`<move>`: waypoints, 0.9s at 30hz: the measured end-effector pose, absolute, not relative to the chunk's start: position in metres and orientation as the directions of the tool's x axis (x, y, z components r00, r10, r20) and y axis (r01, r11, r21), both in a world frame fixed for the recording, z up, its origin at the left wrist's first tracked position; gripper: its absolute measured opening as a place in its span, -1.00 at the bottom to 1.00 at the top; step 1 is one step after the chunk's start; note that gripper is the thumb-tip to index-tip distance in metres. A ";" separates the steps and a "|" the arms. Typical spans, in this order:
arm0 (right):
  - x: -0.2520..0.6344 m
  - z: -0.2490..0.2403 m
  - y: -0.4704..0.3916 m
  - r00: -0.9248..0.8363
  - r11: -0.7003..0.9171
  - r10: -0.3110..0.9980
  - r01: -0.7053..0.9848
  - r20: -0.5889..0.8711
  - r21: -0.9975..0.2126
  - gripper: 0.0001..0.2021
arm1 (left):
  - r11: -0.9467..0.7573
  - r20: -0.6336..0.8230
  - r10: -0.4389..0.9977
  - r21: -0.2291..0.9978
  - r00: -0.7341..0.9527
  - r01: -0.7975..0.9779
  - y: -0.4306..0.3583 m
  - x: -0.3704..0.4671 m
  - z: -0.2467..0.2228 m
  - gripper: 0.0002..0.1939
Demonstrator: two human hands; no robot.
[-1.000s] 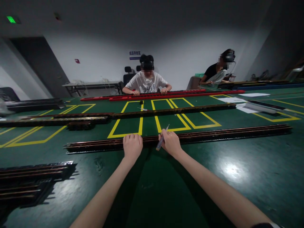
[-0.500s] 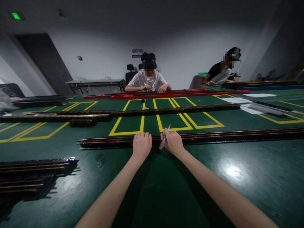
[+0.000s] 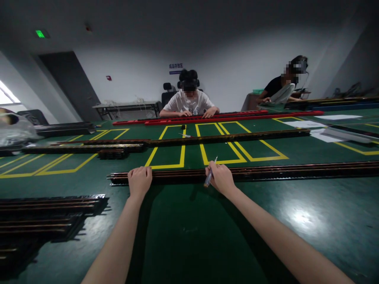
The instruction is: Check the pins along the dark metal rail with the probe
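A long dark rail with copper-coloured rods along it (image 3: 177, 174) lies across the green table in front of me. Near its left end, my left hand (image 3: 140, 182) is closed over it, fingers curled down the far side. My right hand (image 3: 221, 177) rests at the rail farther right, closed around a screwdriver (image 3: 209, 178) with a clear purplish handle. The screwdriver is tilted, its metal shaft pointing up and away past my fingers. What the curled fingertips touch is hidden behind the rail.
More dark rails (image 3: 53, 205) are stacked at the lower left, and another row (image 3: 225, 136) runs across mid-table. Beyond it lie red rails (image 3: 166, 121) by a co-worker in a white shirt (image 3: 189, 103). Paper sheets (image 3: 328, 135) lie at right; a second person (image 3: 278, 88) works behind them.
My left hand has slid left along the rail, away from my right hand, towards the rail's end. My right hand still holds the screwdriver at the rail. The view has turned slightly left.
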State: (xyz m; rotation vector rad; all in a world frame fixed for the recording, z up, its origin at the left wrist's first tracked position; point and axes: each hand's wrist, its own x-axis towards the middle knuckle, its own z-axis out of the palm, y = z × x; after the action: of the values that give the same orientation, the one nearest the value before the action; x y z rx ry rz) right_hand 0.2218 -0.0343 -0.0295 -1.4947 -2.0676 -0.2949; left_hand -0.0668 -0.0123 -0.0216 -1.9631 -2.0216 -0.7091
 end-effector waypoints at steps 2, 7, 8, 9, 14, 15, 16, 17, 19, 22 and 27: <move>0.222 -0.030 -0.034 -0.215 0.361 0.799 0.918 0.561 -0.164 -0.80 | 0.014 0.457 0.885 0.161 -0.087 0.987 -0.014 -0.069 -0.020 -0.54; 0.222 -0.029 -0.034 -0.200 0.349 0.802 0.922 0.564 -0.170 -0.80 | 0.019 0.423 0.904 0.097 -0.058 0.995 -0.016 -0.064 -0.016 -0.54; 0.221 -0.028 -0.035 -0.199 0.349 0.804 0.921 0.561 -0.174 -0.80 | 0.022 0.421 0.905 0.094 -0.059 0.995 -0.016 -0.063 -0.015 -0.54; 0.221 -0.028 -0.035 -0.200 0.351 0.806 0.920 0.557 -0.177 -0.79 | 0.020 0.421 0.905 0.091 -0.057 0.996 -0.016 -0.063 -0.015 -0.54; 0.219 -0.026 -0.035 -0.236 0.372 0.798 0.917 0.554 -0.144 -0.76 | -0.017 0.420 0.907 0.088 -0.021 0.996 -0.018 -0.052 -0.015 -0.55; 0.219 -0.027 -0.035 -0.243 0.374 0.796 0.917 0.555 -0.136 -0.76 | -0.021 0.422 0.906 0.086 -0.017 0.996 -0.019 -0.047 -0.015 -0.54; 0.219 -0.027 -0.035 -0.245 0.374 0.794 0.918 0.557 -0.130 -0.75 | -0.029 0.423 0.906 0.083 -0.009 0.996 -0.020 -0.040 -0.015 -0.54; 0.219 -0.027 -0.035 -0.245 0.372 0.791 0.920 0.560 -0.123 -0.75 | -0.028 0.426 0.905 0.088 -0.012 0.996 -0.020 -0.033 -0.014 -0.53; 0.219 -0.027 -0.035 -0.242 0.363 0.784 0.926 0.572 -0.105 -0.76 | -0.035 0.420 0.908 0.088 -0.005 0.995 -0.022 -0.016 -0.014 -0.50; 0.220 -0.027 -0.036 -0.242 0.353 0.781 0.931 0.576 -0.089 -0.76 | -0.050 0.443 0.896 0.073 0.013 0.996 -0.023 0.008 -0.014 -0.50; 0.219 -0.026 -0.036 -0.229 0.347 0.804 0.930 0.549 -0.120 -0.76 | -0.134 0.439 0.896 0.119 0.069 0.984 -0.027 0.039 -0.016 -0.48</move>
State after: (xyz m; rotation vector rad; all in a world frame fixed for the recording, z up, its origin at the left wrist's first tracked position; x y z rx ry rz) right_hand 0.2193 -0.0365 -0.0258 -1.5072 -2.0896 -0.3156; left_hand 0.0393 -0.0275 -0.0159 -2.1317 -1.9142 -0.6155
